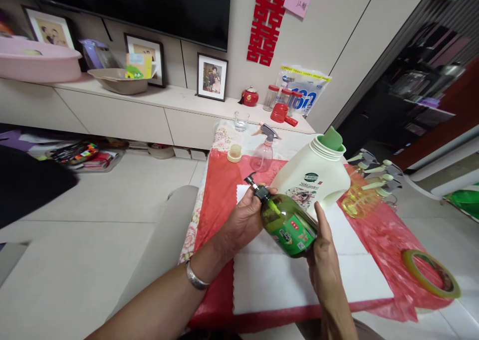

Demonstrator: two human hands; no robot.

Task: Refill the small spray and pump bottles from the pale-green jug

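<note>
My left hand (243, 220) grips the neck of a green pump bottle (288, 225), fingers closed round its black pump head. My right hand (324, 257) cups the bottle's base from below, fingers wrapped round it. The bottle lies tilted, pump end pointing up and left, above a white cloth (284, 280). Right behind it stands a large cream jug (314, 178) with an open mouth and a green spout.
A red plastic sheet (220, 190) covers the low table. On it are a clear spray bottle (264, 153), a cream cap (234, 153), a glass (241, 120), yellowish clear items (359, 200) and a tape roll (430, 272). A TV cabinet (123, 113) runs behind.
</note>
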